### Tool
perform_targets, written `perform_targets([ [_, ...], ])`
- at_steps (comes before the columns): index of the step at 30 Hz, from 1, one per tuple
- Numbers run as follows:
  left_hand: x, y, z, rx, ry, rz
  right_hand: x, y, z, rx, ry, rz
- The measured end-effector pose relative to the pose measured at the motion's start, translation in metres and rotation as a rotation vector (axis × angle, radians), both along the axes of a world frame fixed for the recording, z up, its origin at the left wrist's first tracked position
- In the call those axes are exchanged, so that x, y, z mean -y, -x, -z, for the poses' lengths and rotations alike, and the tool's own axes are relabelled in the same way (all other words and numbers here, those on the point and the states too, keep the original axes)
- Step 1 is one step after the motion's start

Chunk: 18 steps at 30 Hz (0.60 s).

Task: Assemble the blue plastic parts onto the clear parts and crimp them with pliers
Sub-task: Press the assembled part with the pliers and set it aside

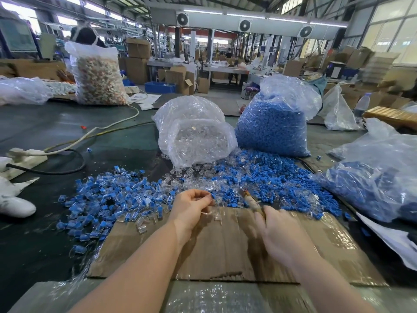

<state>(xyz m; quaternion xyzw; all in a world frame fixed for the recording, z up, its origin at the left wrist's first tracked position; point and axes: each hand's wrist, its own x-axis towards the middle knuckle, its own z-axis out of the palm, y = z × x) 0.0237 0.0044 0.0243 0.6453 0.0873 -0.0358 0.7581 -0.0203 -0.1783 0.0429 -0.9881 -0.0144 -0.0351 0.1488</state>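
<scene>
My left hand (191, 206) pinches a small clear part with a blue piece (213, 197) at its fingertips, over a cardboard sheet (214, 249). My right hand (279, 233) grips the pliers (250, 201), whose blurred jaws point up and left toward that part without touching it. Loose clear parts (191, 177) lie just beyond my hands, with loose blue parts (266, 179) to their right. A pile of joined blue-and-clear pieces (108, 199) spreads to the left.
A bag of clear parts (194, 132) and a bag of blue parts (275, 127) stand behind the piles. Another bag with blue pieces (374, 184) lies at the right. A power strip and cables (29, 154) lie at the left, on the dark table.
</scene>
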Motion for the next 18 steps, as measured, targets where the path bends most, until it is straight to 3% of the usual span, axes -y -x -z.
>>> perform_targets([
  [3, 0.003, -0.003, -0.005, -0.02, 0.02, -0.011, -0.012, 0.0, -0.02, -0.242, -0.471, -0.053],
  [7, 0.004, -0.007, -0.008, -0.022, -0.032, -0.054, -0.02, 0.005, -0.034, -0.447, -0.702, -0.002],
  [11, 0.001, -0.008, -0.009, -0.03, -0.047, -0.08, -0.02, 0.001, -0.039, -0.536, -0.762, -0.029],
  [18, -0.001, -0.007, -0.01, -0.058, -0.077, -0.092, -0.017, -0.002, -0.035, -0.61, -0.611, -0.095],
])
